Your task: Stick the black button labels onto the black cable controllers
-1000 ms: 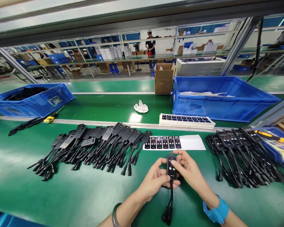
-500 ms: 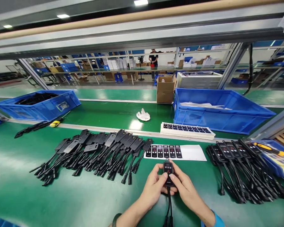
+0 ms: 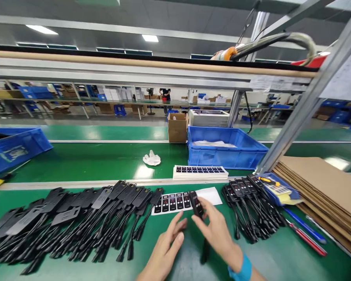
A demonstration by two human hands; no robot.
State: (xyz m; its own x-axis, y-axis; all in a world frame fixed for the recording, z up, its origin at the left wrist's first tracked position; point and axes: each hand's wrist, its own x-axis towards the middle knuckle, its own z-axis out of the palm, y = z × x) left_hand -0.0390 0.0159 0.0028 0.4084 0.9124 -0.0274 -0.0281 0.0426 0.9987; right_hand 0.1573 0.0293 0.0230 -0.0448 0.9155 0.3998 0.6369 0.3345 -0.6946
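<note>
My right hand (image 3: 218, 230) grips a small black controller (image 3: 196, 204) with a printed face by its side, tilted, its dark cable hanging below. To the left of it, my left hand (image 3: 164, 246) is empty, fingers apart above the green table. Just beyond both hands lies a white label sheet (image 3: 211, 194) with several black labels on its left part; the controller overlaps it in view. A heap of black controllers with cables (image 3: 105, 212), mostly plain side up, spreads on the left. On the right lies a group of controllers with labelled faces (image 3: 245, 191).
A stack of label sheets (image 3: 200, 175) lies behind, near a blue bin (image 3: 226, 158), a cardboard box (image 3: 177, 128) and a crumpled white glove (image 3: 151, 158). At right are cardboard sheets (image 3: 316, 187), a small blue tray (image 3: 292, 195), pens (image 3: 307, 238) and a slanted metal post (image 3: 295, 128).
My left hand has let go of the controller and moved apart from it. My right hand now holds it alone, tilted. The view has turned to the right and up.
</note>
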